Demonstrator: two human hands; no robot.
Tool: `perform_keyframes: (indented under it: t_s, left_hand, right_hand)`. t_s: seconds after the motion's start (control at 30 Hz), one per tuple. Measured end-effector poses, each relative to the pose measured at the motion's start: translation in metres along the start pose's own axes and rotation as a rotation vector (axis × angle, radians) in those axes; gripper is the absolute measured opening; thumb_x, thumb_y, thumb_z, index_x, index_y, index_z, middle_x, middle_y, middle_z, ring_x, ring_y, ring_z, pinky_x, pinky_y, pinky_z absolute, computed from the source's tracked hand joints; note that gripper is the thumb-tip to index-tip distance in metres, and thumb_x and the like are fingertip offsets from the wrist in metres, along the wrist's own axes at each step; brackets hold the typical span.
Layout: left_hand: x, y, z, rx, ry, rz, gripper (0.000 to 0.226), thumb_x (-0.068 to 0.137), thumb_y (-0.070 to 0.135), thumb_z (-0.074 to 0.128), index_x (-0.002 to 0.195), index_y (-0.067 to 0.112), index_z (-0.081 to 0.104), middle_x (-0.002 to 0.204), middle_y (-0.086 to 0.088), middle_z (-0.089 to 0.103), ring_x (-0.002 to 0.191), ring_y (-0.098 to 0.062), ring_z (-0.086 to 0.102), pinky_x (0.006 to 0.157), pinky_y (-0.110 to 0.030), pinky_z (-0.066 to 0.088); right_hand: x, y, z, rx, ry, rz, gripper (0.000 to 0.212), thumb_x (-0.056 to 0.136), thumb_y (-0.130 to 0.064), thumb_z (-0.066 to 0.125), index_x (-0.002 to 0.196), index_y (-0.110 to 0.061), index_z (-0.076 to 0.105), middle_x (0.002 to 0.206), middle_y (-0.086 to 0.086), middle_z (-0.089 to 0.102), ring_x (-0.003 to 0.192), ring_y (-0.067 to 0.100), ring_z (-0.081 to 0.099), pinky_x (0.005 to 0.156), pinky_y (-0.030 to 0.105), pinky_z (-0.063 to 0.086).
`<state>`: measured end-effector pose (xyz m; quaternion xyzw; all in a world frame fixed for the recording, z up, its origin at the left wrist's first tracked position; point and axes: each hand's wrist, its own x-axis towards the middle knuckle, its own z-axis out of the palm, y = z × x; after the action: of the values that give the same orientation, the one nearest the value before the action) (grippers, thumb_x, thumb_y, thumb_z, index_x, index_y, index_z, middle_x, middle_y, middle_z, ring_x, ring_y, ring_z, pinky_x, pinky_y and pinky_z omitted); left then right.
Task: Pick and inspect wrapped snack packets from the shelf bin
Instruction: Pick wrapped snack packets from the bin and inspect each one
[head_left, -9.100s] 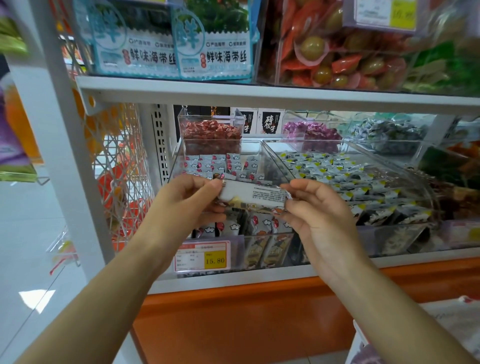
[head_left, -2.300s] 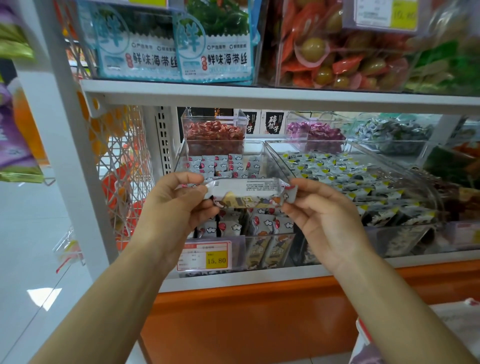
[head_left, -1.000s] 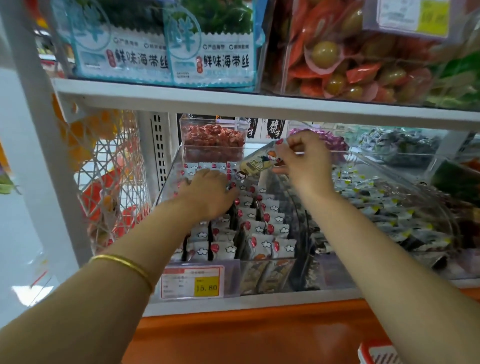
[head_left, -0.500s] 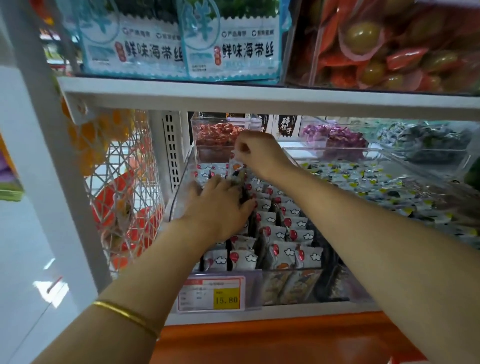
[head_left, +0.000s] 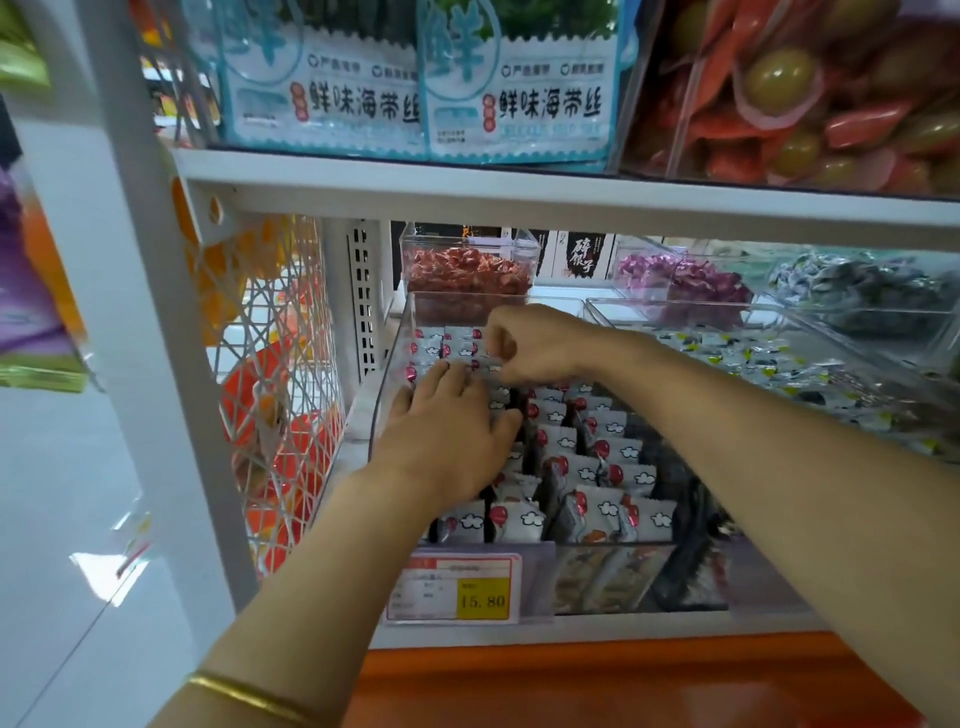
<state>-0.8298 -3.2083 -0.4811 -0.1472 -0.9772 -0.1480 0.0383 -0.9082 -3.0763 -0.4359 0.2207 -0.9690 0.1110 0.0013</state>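
Now the fingers (head_left: 501, 345) of the right hand (head_left: 540, 343) are curling together in a pinch at the far end of the shelf bin (head_left: 387, 395), just above the back rows of snack packets (head_left: 566, 441). Whether they are still gripping a wrapper or only touching one, I cannot tell, because the fingertips are hidden among the packets. The packet that both hands were holding up in front of the shelf about two seconds ago is no longer in the air; half a second ago the right hand was carrying it down to this same far end, so I judge it is now being pushed back into its row.

The left hand (head_left: 447, 431) is lying flat with its fingers spread and loose on the packets near the bin's left wall, gripping nothing as far as I can see. It seems to be pressing the rows aside to make a place, or already feeling for another packet.

Going outward, the white packets with red marks are standing in rows that are filling the bin down to its front edge, where the price tag (head_left: 460, 587) is hanging. A gold bangle (head_left: 249, 693) is showing on the left forearm.

For the task this means one inspection is probably finishing, and the next pick is likely starting from the same bin.
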Motion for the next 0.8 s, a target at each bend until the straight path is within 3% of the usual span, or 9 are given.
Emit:
perform_keyframes:
  t_s: [0.17, 0.4, 0.53, 0.6, 0.7, 0.8]
  left_hand:
    - [-0.001, 0.000, 0.000, -0.002, -0.003, -0.003, 0.059, 0.098, 0.048, 0.023, 0.147, 0.014, 0.022, 0.158, -0.004, 0.006, 0.145, -0.019, -0.004, 0.117, -0.041, 0.001]
    - [-0.001, -0.001, -0.001, -0.032, -0.009, -0.007, 0.061, 0.098, 0.047, 0.023, 0.150, 0.016, 0.015, 0.159, -0.004, 0.003, 0.145, -0.020, -0.005, 0.118, -0.042, 0.000]
    - [0.000, -0.001, -0.001, -0.035, -0.010, -0.008, 0.060, 0.098, 0.047, 0.024, 0.150, 0.018, 0.015, 0.159, -0.003, 0.004, 0.145, -0.019, -0.006, 0.116, -0.042, -0.003]
    - [0.000, -0.001, 0.000, -0.042, -0.014, -0.005, 0.060, 0.098, 0.046, 0.024, 0.149, 0.017, 0.017, 0.159, -0.003, 0.004, 0.145, -0.019, -0.005, 0.116, -0.042, -0.003]
    - [0.001, -0.001, 0.000, -0.041, 0.000, 0.002, 0.058, 0.098, 0.046, 0.025, 0.145, 0.013, 0.027, 0.157, -0.004, 0.011, 0.145, -0.020, 0.000, 0.117, -0.043, 0.001]
    - [0.000, -0.001, -0.001, -0.044, 0.008, 0.006, 0.057, 0.097, 0.046, 0.026, 0.143, 0.012, 0.031, 0.156, -0.004, 0.015, 0.144, -0.022, 0.005, 0.117, -0.044, 0.004]
  right_hand:
    - [-0.002, 0.007, 0.006, -0.219, 0.005, -0.079, 0.011, 0.084, -0.022, 0.066, 0.085, -0.022, 0.055, 0.084, -0.010, 0.052, 0.088, 0.011, 0.041, 0.070, 0.026, 0.032]
    - [-0.003, 0.010, 0.015, -0.074, 0.227, -0.036, 0.006, 0.085, -0.026, 0.066, 0.085, -0.020, 0.063, 0.075, -0.016, 0.049, 0.093, 0.009, 0.035, 0.072, 0.027, 0.029]
    - [0.000, 0.007, 0.018, -0.142, 0.142, -0.055, 0.006, 0.085, -0.030, 0.065, 0.085, -0.025, 0.063, 0.086, -0.009, 0.059, 0.095, 0.009, 0.033, 0.077, 0.030, 0.035]
    - [0.001, 0.007, 0.014, -0.146, 0.100, -0.042, 0.005, 0.084, -0.031, 0.065, 0.082, -0.027, 0.063, 0.081, -0.014, 0.057, 0.095, 0.008, 0.033, 0.077, 0.030, 0.034]
    - [0.003, 0.006, 0.005, -0.026, 0.071, -0.012, 0.011, 0.085, -0.023, 0.060, 0.075, -0.026, 0.060, 0.075, -0.018, 0.054, 0.088, 0.010, 0.045, 0.075, 0.030, 0.038]
    - [0.011, 0.005, 0.001, 0.113, 0.195, 0.022, 0.008, 0.086, -0.013, 0.056, 0.081, -0.015, 0.062, 0.084, -0.004, 0.063, 0.082, 0.016, 0.059, 0.075, 0.035, 0.048]
